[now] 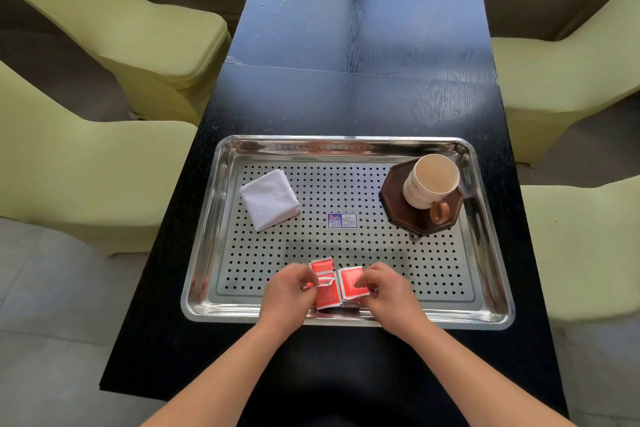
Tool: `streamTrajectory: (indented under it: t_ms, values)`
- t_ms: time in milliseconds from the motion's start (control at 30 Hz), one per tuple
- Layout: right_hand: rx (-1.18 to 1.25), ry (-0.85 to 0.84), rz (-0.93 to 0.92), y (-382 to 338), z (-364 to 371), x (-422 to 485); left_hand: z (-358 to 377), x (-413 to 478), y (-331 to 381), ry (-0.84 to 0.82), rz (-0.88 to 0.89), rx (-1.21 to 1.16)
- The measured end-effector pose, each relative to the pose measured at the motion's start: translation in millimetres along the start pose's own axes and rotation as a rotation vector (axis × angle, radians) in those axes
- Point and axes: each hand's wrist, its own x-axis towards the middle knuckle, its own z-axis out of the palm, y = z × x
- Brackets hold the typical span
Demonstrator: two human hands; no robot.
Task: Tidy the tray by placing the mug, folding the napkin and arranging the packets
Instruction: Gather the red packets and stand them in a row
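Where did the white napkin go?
The folded napkin lies in the far left part of the tray, across from the mug and left of the blue sticker.

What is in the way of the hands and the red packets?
Nothing visible. The left hand and right hand are already touching the red packets at the near edge of the tray. The folded napkin and the mug sit farther back, off to each side.

Both forearms are bare to the frame's edge; the left hand [289, 291] and right hand [388, 291] wear nothing.
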Motion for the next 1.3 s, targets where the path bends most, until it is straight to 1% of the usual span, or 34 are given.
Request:
streamTrajectory:
  t_ms: [100, 200, 233, 300, 333, 367, 467, 567, 667, 833, 1000, 1133, 1300]
  values:
    - [-0.011, 0.077, -0.025, 0.3, -0.5, 1.5, -3.3, 2.9, -4.2, 0.041, -0.055, -0.093]
    - [0.086, 0.227, -0.037, -1.0, -4.5, 3.3, -8.6, 9.6, -5.0, 0.102, -0.148, -0.209]
    - [0.162, 0.265, -0.017, -1.5, -5.6, 4.1, -9.5, 12.7, -5.4, 0.11, -0.191, -0.244]
    - [0.36, 0.287, 0.086, -4.0, -7.3, 7.1, -9.1, 18.2, -5.3, 0.073, -0.26, -0.25]
    - [0.434, 0.271, 0.147, -5.7, -7.3, 9.9, -7.6, 20.2, -5.9, 0.039, -0.28, -0.235]
    - [0.454, 0.237, 0.194, -6.8, -6.5, 13.4, -5.9, 21.6, -6.8, 0.008, -0.29, -0.21]
    - [0.31, 0.111, 0.262, -7.6, -0.5, 21.8, -1.0, 24.6, -9.7, -0.02, -0.282, -0.118]
    - [0.132, 0.09, 0.274, -3.0, 4.4, 25.1, 2.2, 26.4, -8.9, -0.036, -0.195, 0.006]
    - [-0.008, 0.092, 0.226, 1.2, 6.7, 24.3, 1.1, 25.0, -7.6, -0.065, -0.135, 0.096]
    - [-0.035, 0.083, 0.216, 1.5, 9.4, 26.7, -1.0, 25.2, -10.1, -0.056, -0.141, 0.101]
    - [-0.032, 0.044, 0.222, 1.7, 11.6, 28.1, 2.6, 23.8, -5.7, -0.102, -0.119, 0.111]
    - [-0.087, 0.033, 0.201, 1.8, 13.3, 27.8, 5.9, 20.8, -6.3, -0.169, -0.127, 0.154]
    - [-0.116, 0.021, 0.168, 5.5, 15.3, 26.0, 7.6, 20.7, -2.8, -0.117, -0.121, 0.192]
